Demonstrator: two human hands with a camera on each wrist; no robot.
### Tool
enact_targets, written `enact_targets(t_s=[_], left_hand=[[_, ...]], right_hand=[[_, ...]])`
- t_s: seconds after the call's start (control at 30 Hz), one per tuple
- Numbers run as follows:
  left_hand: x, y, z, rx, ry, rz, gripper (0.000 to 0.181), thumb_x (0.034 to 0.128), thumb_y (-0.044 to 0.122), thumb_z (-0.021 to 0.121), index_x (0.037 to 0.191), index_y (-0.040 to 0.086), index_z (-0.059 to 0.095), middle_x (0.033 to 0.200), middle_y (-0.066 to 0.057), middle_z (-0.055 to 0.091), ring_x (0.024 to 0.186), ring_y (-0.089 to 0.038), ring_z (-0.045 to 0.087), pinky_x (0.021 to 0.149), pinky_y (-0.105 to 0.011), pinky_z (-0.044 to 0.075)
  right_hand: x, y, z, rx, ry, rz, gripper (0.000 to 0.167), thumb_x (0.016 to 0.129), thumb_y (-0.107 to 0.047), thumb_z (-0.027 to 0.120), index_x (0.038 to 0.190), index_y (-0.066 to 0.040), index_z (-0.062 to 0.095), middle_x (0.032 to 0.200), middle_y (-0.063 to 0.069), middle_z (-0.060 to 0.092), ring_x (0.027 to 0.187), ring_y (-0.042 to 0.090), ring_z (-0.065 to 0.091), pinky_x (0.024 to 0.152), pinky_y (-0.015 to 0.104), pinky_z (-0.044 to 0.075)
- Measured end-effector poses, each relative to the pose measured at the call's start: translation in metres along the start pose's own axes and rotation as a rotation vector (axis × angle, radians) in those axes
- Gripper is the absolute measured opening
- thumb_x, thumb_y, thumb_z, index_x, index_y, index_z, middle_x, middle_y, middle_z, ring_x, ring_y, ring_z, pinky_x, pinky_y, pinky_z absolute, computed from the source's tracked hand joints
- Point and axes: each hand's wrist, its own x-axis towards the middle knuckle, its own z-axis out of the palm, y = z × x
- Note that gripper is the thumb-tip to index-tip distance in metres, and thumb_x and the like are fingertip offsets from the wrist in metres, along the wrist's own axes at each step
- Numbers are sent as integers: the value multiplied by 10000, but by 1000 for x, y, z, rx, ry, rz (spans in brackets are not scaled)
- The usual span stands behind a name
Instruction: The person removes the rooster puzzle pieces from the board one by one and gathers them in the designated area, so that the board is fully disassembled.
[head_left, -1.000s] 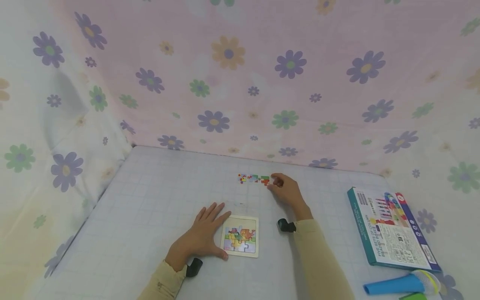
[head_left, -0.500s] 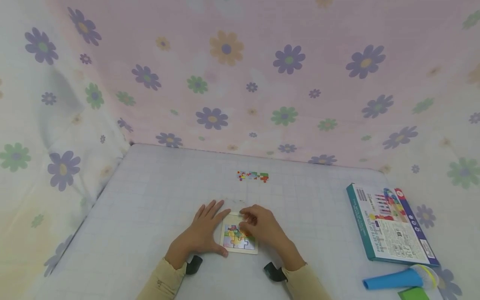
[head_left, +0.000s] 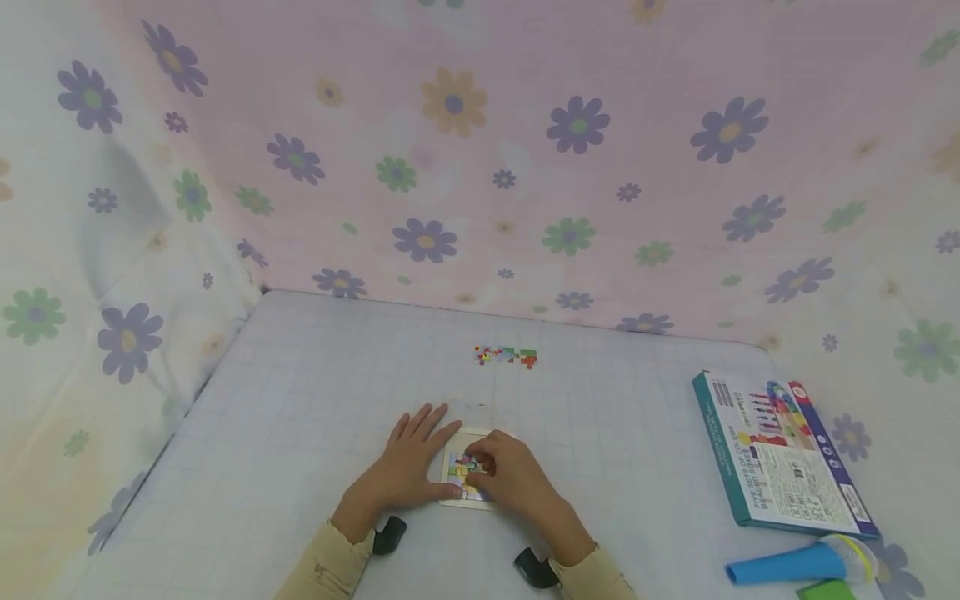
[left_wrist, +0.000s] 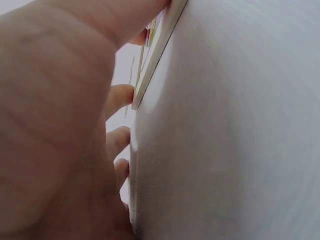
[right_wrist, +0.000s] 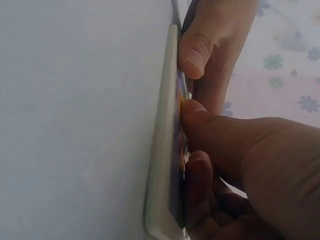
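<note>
A small framed jigsaw puzzle (head_left: pixel 454 440) lies on the table before me, with a bare strip along its top. My left hand (head_left: pixel 400 462) is spread flat at its left side, thumb along the lower edge; the left wrist view shows fingertips at the frame's edge. Over the right part of the puzzle is my right hand (head_left: pixel 516 477). Its fingers are curled, and in the right wrist view its thumb (right_wrist: pixel 200 117) and a fingertip touch the puzzle's face. Whether they pinch a piece is hidden. Beyond the frame, a row of loose puzzle pieces (head_left: pixel 506 355) lies on the cloth.
At the right stands a flat craft box (head_left: pixel 783 454) with printed sides. Below it lie a blue toy microphone (head_left: pixel 795 562) and a green object (head_left: pixel 825 591). Flowered cloth walls (head_left: pixel 517 208) enclose the table's back and sides.
My right hand has come from beside the loose pieces back to the puzzle, then a little further left and down over it. The left hand stays beside the frame, its thumb slightly shifted.
</note>
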Motion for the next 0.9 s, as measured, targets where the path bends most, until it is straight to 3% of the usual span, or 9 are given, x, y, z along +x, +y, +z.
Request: enact_targets(t_s=[0.3,0.63,0.9], left_hand=[[0,1,0,-17,4,-15,964,810,596,786,1582,187,380,1708,-105,217,1587,-371,151,1252,-663,140],[0,1,0,-37,-9,-44,974,796,606,794,1585,220,373,1718,-62,198,1598,-336,128,1273,-638,97],[0,2,-1,-38,-4,-46,981,790,618,793,1584,224,373,1718,-55,203,1598,-334,133,1273,-634,105]], right_hand=[[-1,0,1,1,-8,2,344,789,-153,878,1071,-131,683,885,-69,563,746,3,479,652,176,460],[-1,-1,-1,80,-46,36,269,854,-93,815,1085,-163,697,960,-68,708,813,23,587,723,190,531],[0,0,0,1,-15,-7,180,928,-66,724,1088,-148,721,967,-59,725,817,14,592,742,220,552]])
